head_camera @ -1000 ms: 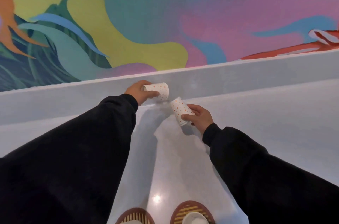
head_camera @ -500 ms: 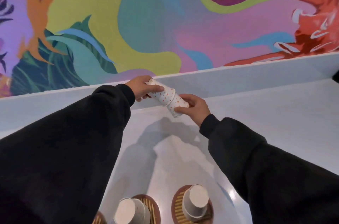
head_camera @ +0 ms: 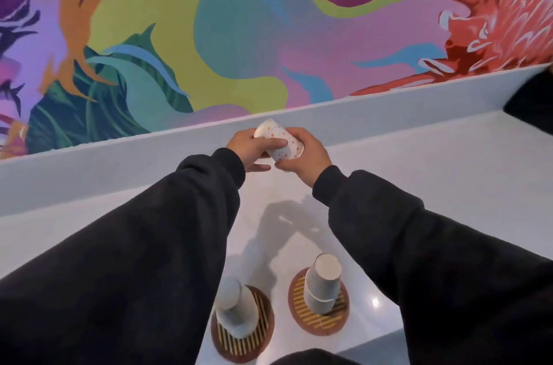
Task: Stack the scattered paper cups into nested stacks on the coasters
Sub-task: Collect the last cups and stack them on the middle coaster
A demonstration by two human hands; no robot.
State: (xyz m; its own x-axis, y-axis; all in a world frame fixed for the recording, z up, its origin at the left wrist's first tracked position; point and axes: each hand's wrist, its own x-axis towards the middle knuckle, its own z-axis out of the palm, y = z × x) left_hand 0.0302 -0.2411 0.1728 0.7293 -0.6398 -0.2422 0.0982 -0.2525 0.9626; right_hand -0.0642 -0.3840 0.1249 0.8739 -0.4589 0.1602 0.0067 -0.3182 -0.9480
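Two dotted white paper cups [head_camera: 277,140] are nested together and held tilted in the air above the white counter [head_camera: 434,179]. My left hand [head_camera: 250,149] grips their upper, closed end and my right hand [head_camera: 308,155] grips the lower rim end. Near me, two round striped coasters carry upside-down cup stacks: the left coaster [head_camera: 243,337] bears the left stack [head_camera: 236,309], partly hidden by my left sleeve, and the right coaster [head_camera: 319,316] bears the right stack [head_camera: 323,287].
A raised white ledge [head_camera: 374,113] runs along the counter's far side, under a bright painted wall [head_camera: 239,29]. A dark object [head_camera: 535,101] sits at the far right edge. My dark sleeves cover much of the near counter.
The two cups have been pushed fully into each other, and my hands have closed together around them. The view has tilted down, showing more of both coasters and their stacks.
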